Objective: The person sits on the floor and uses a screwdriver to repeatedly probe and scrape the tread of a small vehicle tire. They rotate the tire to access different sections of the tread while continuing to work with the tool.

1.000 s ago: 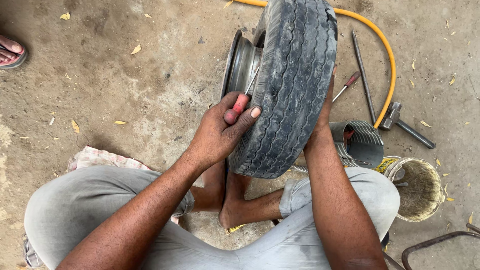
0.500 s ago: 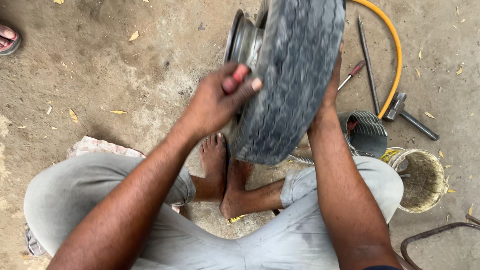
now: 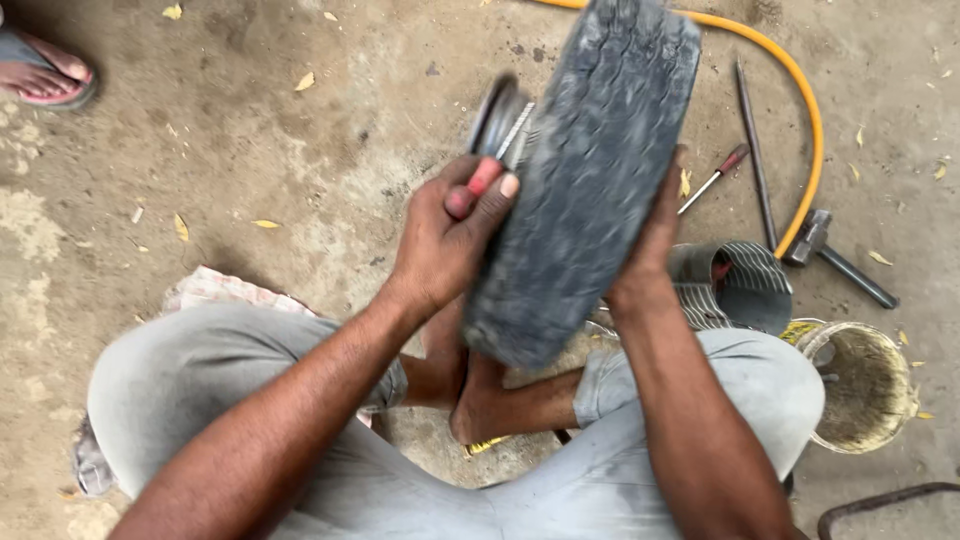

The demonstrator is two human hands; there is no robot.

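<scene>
A small worn tyre (image 3: 590,180) on a metal rim (image 3: 492,112) stands upright on the concrete between my knees, blurred by motion. My left hand (image 3: 450,235) is closed around a red-handled screwdriver (image 3: 483,178), its metal shaft pointing up against the rim on the tyre's left side. My right hand (image 3: 650,235) presses flat against the tyre's right sidewall, its fingers hidden behind the tread. My bare feet (image 3: 470,400) rest under the tyre.
Right of the tyre lie a second red-handled screwdriver (image 3: 715,180), a long metal bar (image 3: 755,165), a hammer (image 3: 830,255), a yellow hose (image 3: 795,90), a striped can (image 3: 740,285) and a dirty bucket (image 3: 865,385). Another person's sandalled foot (image 3: 45,70) is at top left.
The tyre has tilted and shifted in view, now blurred. My left hand with the screwdriver has stayed at the rim edge; the right hand keeps bracing the far side.
</scene>
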